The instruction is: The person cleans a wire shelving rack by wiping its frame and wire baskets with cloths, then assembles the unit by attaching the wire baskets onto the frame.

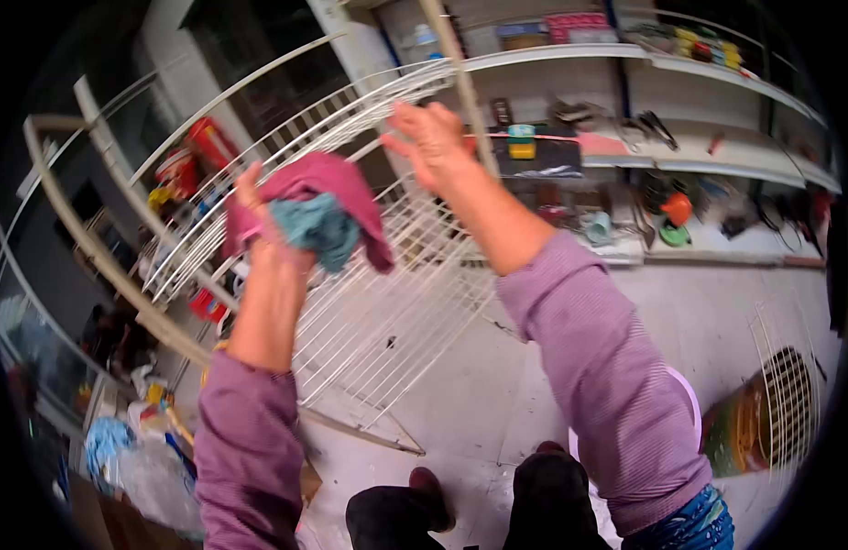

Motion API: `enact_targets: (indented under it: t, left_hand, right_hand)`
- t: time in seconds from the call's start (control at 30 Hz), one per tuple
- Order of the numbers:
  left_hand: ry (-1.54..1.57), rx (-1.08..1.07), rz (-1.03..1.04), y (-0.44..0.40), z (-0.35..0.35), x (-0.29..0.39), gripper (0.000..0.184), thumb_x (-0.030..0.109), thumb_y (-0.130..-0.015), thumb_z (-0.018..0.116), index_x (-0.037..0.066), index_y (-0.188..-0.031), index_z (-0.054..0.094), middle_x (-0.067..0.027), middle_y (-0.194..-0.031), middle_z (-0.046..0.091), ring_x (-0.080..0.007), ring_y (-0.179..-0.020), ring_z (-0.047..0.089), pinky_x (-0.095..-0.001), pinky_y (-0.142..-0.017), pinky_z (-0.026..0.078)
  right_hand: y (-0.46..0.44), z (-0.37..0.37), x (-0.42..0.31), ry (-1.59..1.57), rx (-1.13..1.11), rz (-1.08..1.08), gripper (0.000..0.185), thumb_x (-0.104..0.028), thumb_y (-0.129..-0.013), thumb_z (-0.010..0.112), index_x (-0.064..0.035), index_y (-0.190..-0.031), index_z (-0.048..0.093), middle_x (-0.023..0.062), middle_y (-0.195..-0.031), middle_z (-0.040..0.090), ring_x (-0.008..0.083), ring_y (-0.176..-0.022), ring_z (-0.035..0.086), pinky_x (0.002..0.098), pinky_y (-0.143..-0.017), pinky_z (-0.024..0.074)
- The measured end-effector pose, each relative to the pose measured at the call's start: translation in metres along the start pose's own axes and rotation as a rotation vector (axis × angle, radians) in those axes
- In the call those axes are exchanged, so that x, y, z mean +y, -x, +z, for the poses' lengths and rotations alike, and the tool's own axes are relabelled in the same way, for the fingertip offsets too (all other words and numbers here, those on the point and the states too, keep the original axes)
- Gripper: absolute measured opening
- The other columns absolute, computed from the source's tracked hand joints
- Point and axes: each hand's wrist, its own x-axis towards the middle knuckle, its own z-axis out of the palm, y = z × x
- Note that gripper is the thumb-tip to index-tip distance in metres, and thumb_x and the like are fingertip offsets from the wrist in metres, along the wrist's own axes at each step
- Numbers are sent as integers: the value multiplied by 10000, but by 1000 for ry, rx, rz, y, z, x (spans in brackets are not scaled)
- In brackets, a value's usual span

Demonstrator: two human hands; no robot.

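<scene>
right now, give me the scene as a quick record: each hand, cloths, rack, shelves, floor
left hand: holding the cloths
right hand: raised, open, no cloth in it; contact with the rack cannot be told
cloths: pink cloth and teal cloth, bunched together
rack: white wire rack, in front of the person, behind the cloths
shelves: white shelves along the back, holding assorted items
floor: pale, with the person's shoes on it

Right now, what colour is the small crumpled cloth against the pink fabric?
Small crumpled cloth: teal, best in head view.
</scene>
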Motion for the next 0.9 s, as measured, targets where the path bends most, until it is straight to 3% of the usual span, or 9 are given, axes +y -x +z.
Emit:
enact_targets:
  t: [0.03,0.17,0.2,0.23,0.43,0.57,0.7,0.83,0.9]
  left_hand:
    - [-34,-23,5,-4,-7,3,521,550,-723,505,43,-779,612,-88,-688,618,-249,-600,577,-359,-617,495]
    - [41,22,-48,5,-2,1,627,648,-721,498,35,-782,611,-97,-666,611,-250,-575,584,-364,-542,493]
    - [40,-8,-54,10,1,-1,657,670,-725,490,27,-796,611,-100,-671,611,-250,-577,586,-364,-541,496]
    - [42,-44,-62,12,-1,0,688,691,-729,482,20,-809,611,-103,-675,612,-250,-579,589,-365,-541,499]
    - [75,15,-164,37,-19,-21,617,583,-782,535,-22,-883,600,-154,-832,650,-277,-719,636,-386,-692,534]
    - [118,82,-271,70,-27,-45,638,580,-796,518,-30,-971,585,-163,-930,635,-298,-814,627,-404,-758,519]
    - [132,106,-372,109,-38,-73,533,576,-818,505,51,-896,545,-87,-759,578,-226,-666,592,-341,-620,517]
    - [21,206,-390,148,-40,-104,535,518,-856,498,57,-1129,510,-92,-1036,553,-194,-933,551,-335,-802,467]
    - [-195,120,-82,168,-48,-131,414,457,-881,495,80,-1039,557,-63,-915,588,-171,-796,586,-309,-724,485]
  right_hand:
    - [-6,-2,5,22,23,9,374,-116,-732,711,-25,-958,427,167,-1068,494,320,-1073,481,476,-807,485]
    - [-7,3,-2,46,-23,-5,516,-118,-728,725,51,-1072,378,253,-1236,389,384,-1207,368,500,-894,467]
    - [-6,5,-1,-8,12,-20,829,-19,-719,699,87,-1335,154,257,-1204,422,349,-1144,425,454,-773,534]
    - [1,6,-4,20,-20,-17,1014,-1,-723,691,68,-1363,-93,293,-1282,352,380,-1211,370,451,-845,499]
    - [40,3,-10,151,-31,68,941,-110,-766,683,79,-1374,-9,277,-1313,346,345,-1225,381,398,-945,418]
    - [125,5,10,633,-371,-14,811,-341,-801,654,83,-1352,239,196,-1280,448,197,-1153,466,287,-901,397]
    - [195,-5,13,635,-455,143,785,-296,-773,683,57,-1350,283,181,-1258,473,184,-1147,456,285,-947,360]
    - [236,-38,20,701,-509,214,761,-233,-700,744,35,-1313,380,179,-1276,464,204,-1142,472,299,-953,372]
    - [258,-49,13,704,-489,200,711,-168,-652,761,22,-1264,453,159,-1254,488,207,-1155,447,310,-971,348]
